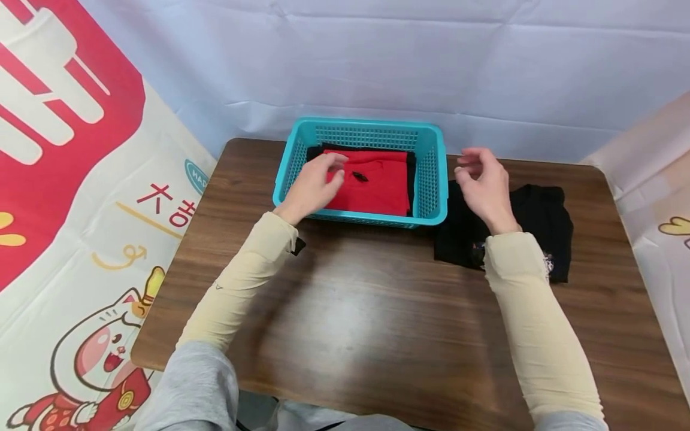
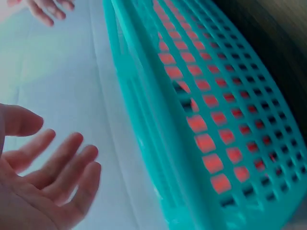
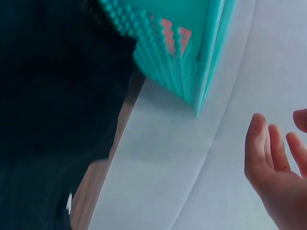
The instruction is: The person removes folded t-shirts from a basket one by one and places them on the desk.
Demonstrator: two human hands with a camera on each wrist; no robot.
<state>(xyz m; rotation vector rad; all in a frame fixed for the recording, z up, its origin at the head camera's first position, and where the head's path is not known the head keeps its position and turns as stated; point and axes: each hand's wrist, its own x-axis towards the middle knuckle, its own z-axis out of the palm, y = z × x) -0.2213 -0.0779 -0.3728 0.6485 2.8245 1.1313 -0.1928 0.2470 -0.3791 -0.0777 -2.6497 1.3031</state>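
A turquoise plastic basket [image 1: 361, 219] with mesh sides stands at the back of the table. Inside it lies a folded red garment [image 1: 377, 185] with a small dark mark, on top of black cloth [image 1: 412, 179]. My left hand [image 1: 312, 187] hovers over the basket's front left corner, fingers loosely bent and holding nothing. To the right of the basket, my right hand [image 1: 485, 185] is raised above a folded black garment [image 1: 539, 221] with a printed patch, its fingers loosely bent and holding nothing. The left wrist view shows the red cloth through the basket's holes.
The brown wooden table [image 1: 345, 311] has a pale cloth backdrop [image 1: 377, 66] right behind it. A printed banner [image 1: 108, 239] hangs along the left side. A small black thing [image 1: 298, 246] shows beside the left sleeve.
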